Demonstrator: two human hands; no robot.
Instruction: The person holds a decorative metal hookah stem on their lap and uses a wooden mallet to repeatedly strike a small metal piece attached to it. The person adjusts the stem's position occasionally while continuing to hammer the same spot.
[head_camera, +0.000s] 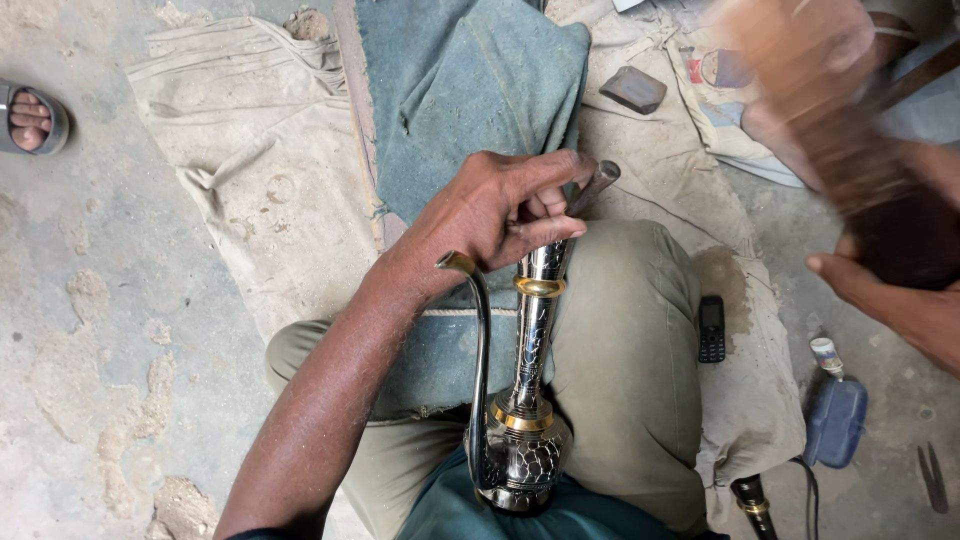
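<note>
Gripping firmly, the left hand (500, 210) holds a metal punch (592, 187) against the neck of a silver engraved ewer (525, 400) propped along the person's lap over a blue cloth (470, 80). Blurred at the frame's right edge, the right hand (890, 295) clasps a dark mallet (850, 130).

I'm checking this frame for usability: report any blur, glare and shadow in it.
Head view: the right hand and the brown object it holds are smeared by motion blur; the left hand, gripping a metal punch on the engraved metal vase, is sharp; soft daylight, faint shadows, bright glints on the vase.
</note>
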